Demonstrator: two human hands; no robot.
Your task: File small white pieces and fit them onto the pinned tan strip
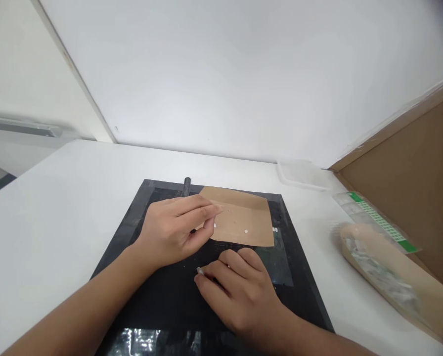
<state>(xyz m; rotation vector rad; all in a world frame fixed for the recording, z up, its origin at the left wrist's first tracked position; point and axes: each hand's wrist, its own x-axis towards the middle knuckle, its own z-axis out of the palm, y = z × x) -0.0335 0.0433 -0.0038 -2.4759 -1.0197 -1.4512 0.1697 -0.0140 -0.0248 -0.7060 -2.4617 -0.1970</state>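
My left hand (179, 227) is over the left edge of a sheet of brown paper (258, 215), thumb and fingertips pinched together. Whatever may be between those fingertips is too small to make out. Several small white bits (245, 231) lie on the paper. Lower down, my right hand (242, 287) is closed above a black board (158, 291), its thumb and forefinger gripping a small whitish piece (199, 271). The paper rests on the far part of the board.
A dark cylindrical stick (186, 187) lies behind my left hand. Along the right are a clear plastic tray (303, 174), a green-and-clear plastic packet (380, 222) and a brown open container (421, 291) with whitish wrapped contents. A white wall (225, 79) rises behind the table.
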